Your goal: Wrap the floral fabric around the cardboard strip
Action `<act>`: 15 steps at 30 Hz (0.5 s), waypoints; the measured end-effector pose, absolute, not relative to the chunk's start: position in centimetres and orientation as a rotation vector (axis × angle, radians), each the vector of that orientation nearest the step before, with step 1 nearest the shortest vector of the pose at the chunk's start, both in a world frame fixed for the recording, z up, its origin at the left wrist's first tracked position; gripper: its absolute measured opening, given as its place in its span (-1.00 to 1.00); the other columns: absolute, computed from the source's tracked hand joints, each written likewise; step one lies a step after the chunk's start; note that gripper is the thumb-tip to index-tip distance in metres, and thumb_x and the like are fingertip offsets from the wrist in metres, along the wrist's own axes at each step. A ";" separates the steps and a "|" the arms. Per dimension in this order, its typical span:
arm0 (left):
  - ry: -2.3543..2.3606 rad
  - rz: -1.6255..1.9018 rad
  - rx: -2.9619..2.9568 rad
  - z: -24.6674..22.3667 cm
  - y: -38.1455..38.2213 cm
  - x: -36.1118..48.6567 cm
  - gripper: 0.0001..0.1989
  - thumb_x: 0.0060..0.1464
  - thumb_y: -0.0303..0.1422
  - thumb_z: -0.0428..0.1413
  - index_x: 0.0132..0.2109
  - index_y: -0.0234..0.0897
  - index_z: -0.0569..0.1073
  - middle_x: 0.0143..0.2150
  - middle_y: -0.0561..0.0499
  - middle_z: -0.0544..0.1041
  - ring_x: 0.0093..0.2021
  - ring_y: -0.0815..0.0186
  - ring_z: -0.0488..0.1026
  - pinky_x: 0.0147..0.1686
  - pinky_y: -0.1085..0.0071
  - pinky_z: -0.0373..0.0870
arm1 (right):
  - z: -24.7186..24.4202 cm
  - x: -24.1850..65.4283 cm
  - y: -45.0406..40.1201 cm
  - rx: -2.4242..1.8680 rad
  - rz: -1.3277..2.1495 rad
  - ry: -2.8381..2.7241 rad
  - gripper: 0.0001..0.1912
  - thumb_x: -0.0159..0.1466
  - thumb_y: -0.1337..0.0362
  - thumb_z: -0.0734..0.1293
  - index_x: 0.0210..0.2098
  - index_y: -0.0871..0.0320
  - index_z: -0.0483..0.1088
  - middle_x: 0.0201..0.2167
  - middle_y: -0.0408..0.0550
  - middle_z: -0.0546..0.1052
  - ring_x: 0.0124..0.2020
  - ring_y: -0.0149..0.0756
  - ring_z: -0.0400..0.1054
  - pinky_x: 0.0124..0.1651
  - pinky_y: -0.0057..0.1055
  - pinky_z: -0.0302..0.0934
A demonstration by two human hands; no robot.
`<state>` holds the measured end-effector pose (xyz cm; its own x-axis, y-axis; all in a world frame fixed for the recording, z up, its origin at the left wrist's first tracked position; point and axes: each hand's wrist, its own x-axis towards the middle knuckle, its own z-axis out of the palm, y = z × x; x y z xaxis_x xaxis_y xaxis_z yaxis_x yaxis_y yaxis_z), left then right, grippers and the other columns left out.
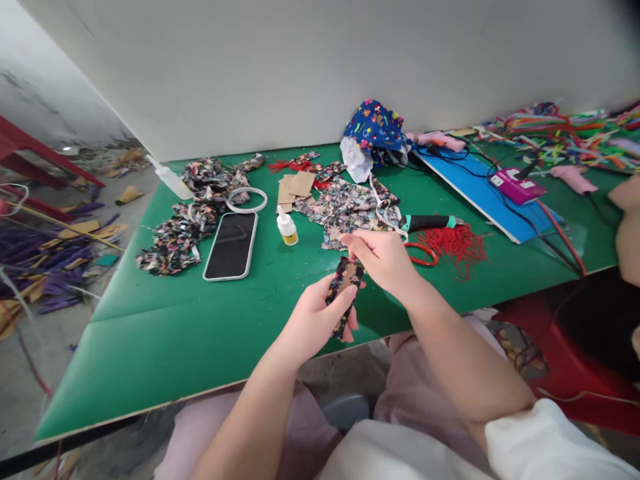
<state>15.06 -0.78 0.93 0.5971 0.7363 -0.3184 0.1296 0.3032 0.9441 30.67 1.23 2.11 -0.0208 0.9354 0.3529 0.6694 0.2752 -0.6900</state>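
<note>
L hand (314,313) closed, thumb (345,300) on top, R hand (383,257) adj., fingertips (349,241) pinched, forearms (257,410) angled in

Floral fabric strip (340,282): middle partly under left hand (316,312) thumb; right hand (381,259) fingertip contact unclear | left fingers: mostly behind strip | orange loop handle (423,265): remainder hidden by right hand | dropper bottle (287,229): label print too small | magenta box (517,187): marking blurred | neighbour's arm (631,230), red stool (15,141): cropped by frame edges
</note>
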 end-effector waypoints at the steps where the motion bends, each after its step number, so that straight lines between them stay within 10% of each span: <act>1: 0.884 0.475 1.240 0.9 -0.8 15.1 -0.69 0.13 -0.17 -0.01 -0.09 -0.30 0.34 -0.62 0.13 0.43 -0.69 0.42 0.38 -0.67 0.54 0.29 | 2.1 30.5 1.3 -1.479 0.389 -1.805 -0.48 0.27 -0.04 0.12 -0.66 0.19 0.21 -0.74 -0.23 0.22 -0.65 -0.53 0.12 -0.49 -0.50 -0.07; 15: 0.897 0.559 1.265 1.1 -0.8 14.9 -0.84 0.11 -0.25 0.01 -0.28 -0.27 0.27 -0.63 0.13 0.44 -0.70 0.41 0.39 -0.68 0.56 0.30 | 1.5 29.1 0.6 -1.538 0.117 -1.863 -0.46 0.25 -0.13 0.07 -0.59 0.17 0.24 -0.69 -0.18 0.28 -0.63 -0.49 0.13 -0.50 -0.45 -0.09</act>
